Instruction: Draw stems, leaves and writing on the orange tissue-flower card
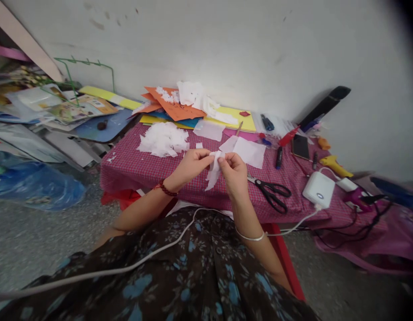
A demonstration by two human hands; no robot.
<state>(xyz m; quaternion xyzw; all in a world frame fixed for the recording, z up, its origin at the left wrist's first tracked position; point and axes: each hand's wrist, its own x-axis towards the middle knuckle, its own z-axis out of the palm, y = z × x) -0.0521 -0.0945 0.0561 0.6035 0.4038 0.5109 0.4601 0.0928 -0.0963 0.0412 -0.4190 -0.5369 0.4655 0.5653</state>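
Note:
Both hands meet over the front part of the table, pinching one torn strip of thin white paper (pixel 213 177) that hangs down between them. My left hand (pixel 192 167) grips its upper left side between thumb and forefinger. My right hand (pixel 235 173) holds it from the right in the same kind of pinch. Just behind the hands lie white paper sheets (pixel 249 151). A loose heap of torn white paper pieces (pixel 164 140) sits to the left. Black-handled scissors (pixel 272 191) rest on the cloth to the right of my right hand.
A red checked cloth (pixel 132 165) covers the table. Orange card (pixel 176 107) and yellow sheets lie by the wall. Rightward are a marker (pixel 279 158), a phone (pixel 300 147), a yellow glue gun (pixel 336 165) and a white power bank (pixel 319 190). A white cable (pixel 142 263) crosses my lap.

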